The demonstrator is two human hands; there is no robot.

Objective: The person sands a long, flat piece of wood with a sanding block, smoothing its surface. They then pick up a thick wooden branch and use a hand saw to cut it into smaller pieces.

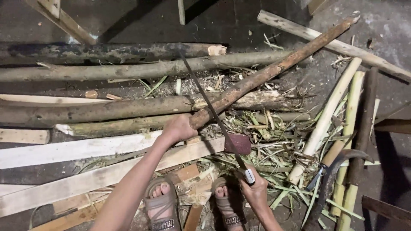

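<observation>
My left hand grips the near end of a long brown branch that slants up to the far right over a pile of logs. My right hand holds the handle of a thin-bladed hand saw. The blade runs away from me and lies across the branch just beyond my left hand. My two sandalled feet stand on flat boards below the hands.
Thick logs lie crosswise at the back. Pale planks lie at the left. Peeled pale stalks and green strips cover the ground at right. A curved dark sickle lies at the lower right. A reddish block sits beside the saw.
</observation>
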